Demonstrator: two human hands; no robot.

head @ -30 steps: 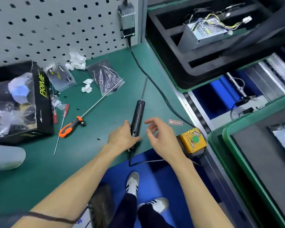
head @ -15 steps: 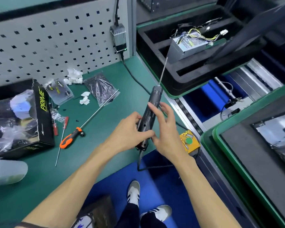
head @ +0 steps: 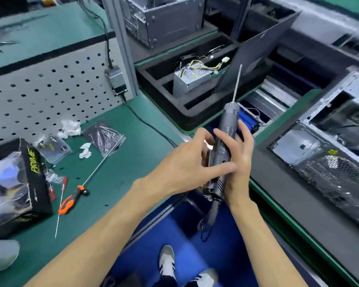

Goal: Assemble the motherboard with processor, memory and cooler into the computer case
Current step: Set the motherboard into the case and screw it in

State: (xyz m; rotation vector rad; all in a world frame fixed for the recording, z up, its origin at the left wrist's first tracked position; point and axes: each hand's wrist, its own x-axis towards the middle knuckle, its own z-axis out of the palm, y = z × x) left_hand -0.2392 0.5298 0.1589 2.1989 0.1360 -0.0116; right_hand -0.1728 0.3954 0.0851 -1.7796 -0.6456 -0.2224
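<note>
gripping the electric screwdriver (head: 226, 141), now raised higher, with left hand (head: 187, 162) and right hand (head: 239, 162).

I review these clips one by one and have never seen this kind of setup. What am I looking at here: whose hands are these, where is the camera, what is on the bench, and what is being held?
There is no robot here. A person wears a wide-angle camera on the head, so you look down along their own arms.

Both hands hold a grey electric screwdriver above the bench edge, its thin bit pointing up and away and its cable hanging below. The left hand grips the body from the left; the right hand wraps it from the right.

On the green bench lie an orange-handled screwdriver with a long shaft, a black box marked PRIME, small plastic bags and crumpled white scraps. Behind stands a pegboard.

To the right, an open computer case lies in a tray, and farther back a power supply sits in a black foam tray.
</note>
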